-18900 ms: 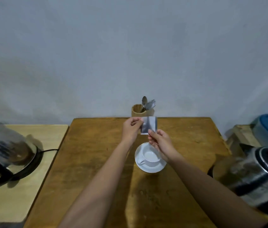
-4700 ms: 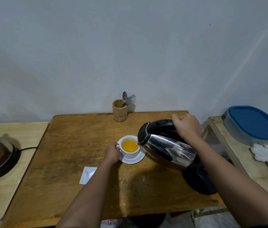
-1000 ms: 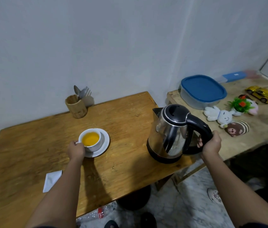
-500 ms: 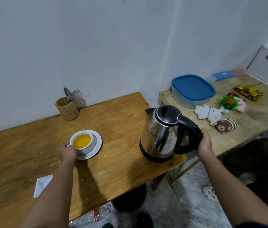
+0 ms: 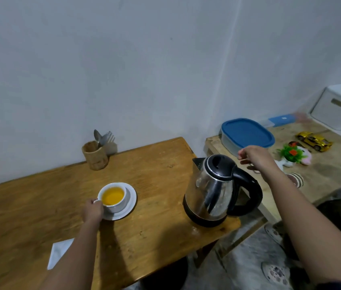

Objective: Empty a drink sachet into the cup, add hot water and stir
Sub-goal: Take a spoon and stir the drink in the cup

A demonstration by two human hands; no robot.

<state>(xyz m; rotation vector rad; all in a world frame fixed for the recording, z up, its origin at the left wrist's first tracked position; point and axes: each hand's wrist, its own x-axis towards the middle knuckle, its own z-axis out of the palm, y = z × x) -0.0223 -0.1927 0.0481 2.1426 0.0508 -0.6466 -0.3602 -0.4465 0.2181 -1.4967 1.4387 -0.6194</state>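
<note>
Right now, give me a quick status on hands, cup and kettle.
Left hand holding cup handle; right hand open, off kettle. Cup full of orange drink, unstirred. Spoon in wooden holder, path clear.

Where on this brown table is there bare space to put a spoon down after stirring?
Bare wood lies between the saucer and the kettle, and in a wider stretch from the wooden utensil holder towards the table's far left corner. It is crowded around the cup, held by the left hand, and near the empty sachet.
</note>
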